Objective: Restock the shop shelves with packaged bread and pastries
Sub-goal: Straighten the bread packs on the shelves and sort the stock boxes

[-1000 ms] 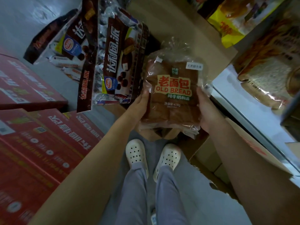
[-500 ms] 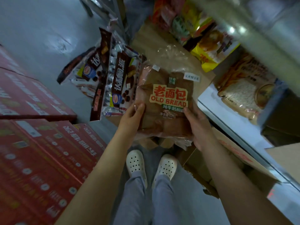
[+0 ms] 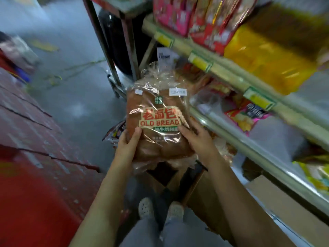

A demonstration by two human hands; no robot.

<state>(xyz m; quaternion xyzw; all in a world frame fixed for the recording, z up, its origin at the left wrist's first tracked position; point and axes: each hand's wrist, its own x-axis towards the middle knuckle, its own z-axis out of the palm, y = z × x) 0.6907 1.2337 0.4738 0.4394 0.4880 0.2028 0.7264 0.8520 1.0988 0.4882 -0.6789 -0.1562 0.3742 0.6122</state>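
Left hand (image 3: 127, 145): grips the lower left edge of the bread bag (image 3: 158, 111); thumb lies across the front; fingers curl behind, hidden
Bread bag: clear wrapper round a brown loaf, label reading OLD BREAD; held upright between both hands, above the cardboard box (image 3: 201, 191), near the shelves
Right hand (image 3: 200, 139): grips the lower right edge; thumb pressed on the front beside the label; fingers wrapped round the side
Left of scene: red cartons (image 3: 35, 175), blurred
Middle: grey floor (image 3: 80, 104); far off, a dark metal rack (image 3: 105, 47)
Right of scene: shelves (image 3: 229, 72) with yellow price tags; red and yellow packs (image 3: 263, 50) on top
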